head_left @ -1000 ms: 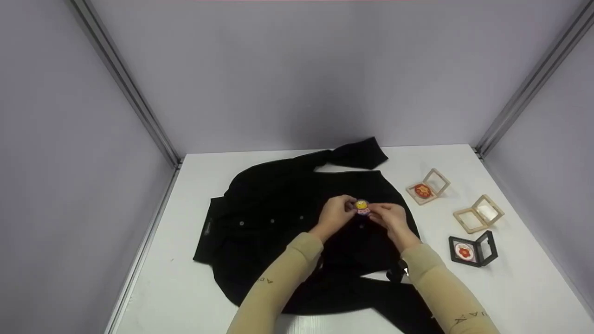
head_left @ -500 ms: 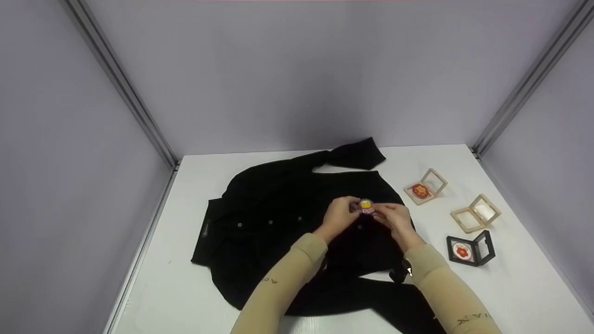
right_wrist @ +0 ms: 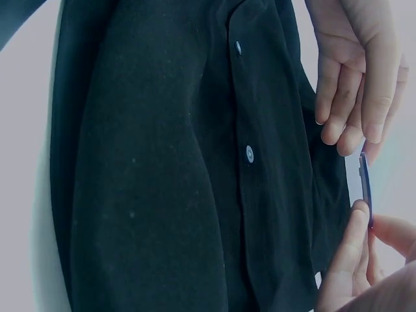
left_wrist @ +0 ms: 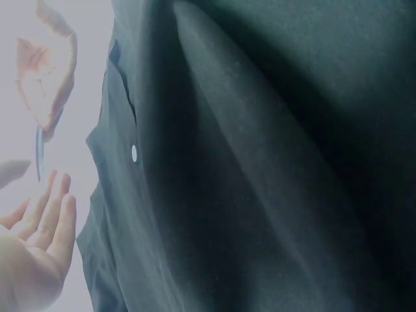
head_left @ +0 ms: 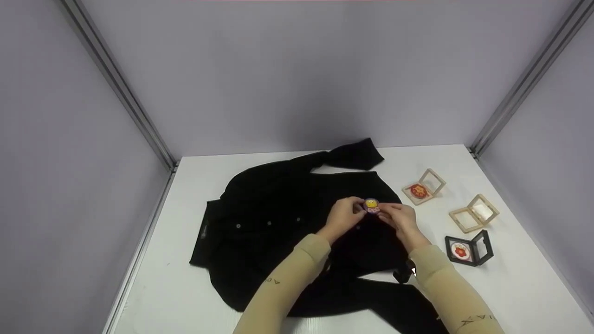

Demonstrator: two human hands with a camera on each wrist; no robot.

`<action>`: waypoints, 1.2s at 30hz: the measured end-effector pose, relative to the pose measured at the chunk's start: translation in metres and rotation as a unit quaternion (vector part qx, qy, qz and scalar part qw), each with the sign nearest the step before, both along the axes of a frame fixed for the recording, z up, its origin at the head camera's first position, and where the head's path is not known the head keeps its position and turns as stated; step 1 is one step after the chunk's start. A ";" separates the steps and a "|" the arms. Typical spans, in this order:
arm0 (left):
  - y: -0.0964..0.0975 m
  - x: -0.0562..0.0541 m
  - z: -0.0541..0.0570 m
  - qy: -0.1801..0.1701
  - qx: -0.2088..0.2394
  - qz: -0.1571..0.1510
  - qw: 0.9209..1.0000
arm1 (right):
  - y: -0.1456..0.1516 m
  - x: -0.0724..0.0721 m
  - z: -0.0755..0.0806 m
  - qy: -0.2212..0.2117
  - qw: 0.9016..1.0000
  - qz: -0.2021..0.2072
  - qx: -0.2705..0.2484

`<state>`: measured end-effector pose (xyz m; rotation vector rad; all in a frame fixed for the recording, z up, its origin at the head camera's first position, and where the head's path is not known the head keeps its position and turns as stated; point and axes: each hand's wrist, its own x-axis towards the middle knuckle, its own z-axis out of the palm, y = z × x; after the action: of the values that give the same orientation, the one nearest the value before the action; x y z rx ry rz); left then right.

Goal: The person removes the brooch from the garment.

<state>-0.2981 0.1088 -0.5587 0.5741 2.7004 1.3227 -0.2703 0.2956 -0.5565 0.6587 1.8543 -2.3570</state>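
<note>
Both hands hold a small round badge (head_left: 371, 205) with a purple rim and a yellow and pink picture, face up toward the head camera. My left hand (head_left: 344, 217) pinches its left edge, while thumb and fingers of my right hand (head_left: 403, 222) pinch the right edge. Seen edge-on in the right wrist view, the badge (right_wrist: 366, 188) is a thin disc between the fingertips of the two hands. Below them a black buttoned shirt (head_left: 274, 255) lies spread out, collar to the left; its dark cloth (left_wrist: 227, 195) fills most of the left wrist view.
On the white table (head_left: 524, 278) at the right stand three open cases: a light wooden one (head_left: 417, 200) with a red and yellow disc, another wooden one (head_left: 468, 227) without a disc, and a black one (head_left: 464, 262) with a white and red disc. Grey walls (head_left: 297, 79) enclose the table.
Both hands have moved slightly right over the shirt with the badge, keeping their pinch on it. The whole scene has shifted a little left in the head view.
</note>
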 end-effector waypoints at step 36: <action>0.029 0.008 -0.002 0.003 -0.021 -0.058 0.998 | 0.048 0.008 0.001 -0.004 0.999 -0.042 -0.027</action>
<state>-0.2904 0.1373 -0.5609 0.7184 2.6473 1.2359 -0.2618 0.3437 -0.5554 0.7541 1.7878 -2.4428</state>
